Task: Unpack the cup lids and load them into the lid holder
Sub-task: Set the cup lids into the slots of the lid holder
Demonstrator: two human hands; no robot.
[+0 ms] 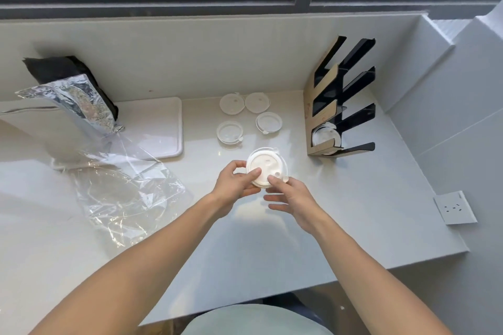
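Both hands meet over the counter (272,239) on one white lid (265,164), held just above the surface. Left hand (234,185) grips its left edge, thumb on top, fingers curled under. Right hand (291,196) pinches the near-right rim with thumb and forefinger, other fingers loosely spread below.

Left of the hands: crumpled clear plastic wrap (128,193). Beyond the held lid, four loose lids (230,132) lie flat in a cluster, apart from each other or barely touching.

Right of those: black slotted lid holder (343,106) with a cardboard side; a lid (324,136) sits in its lowest slot.

Farther left: white tray (166,128), foil bag (79,103).

Wall socket (454,208) on the right. No readable writing anywhere.
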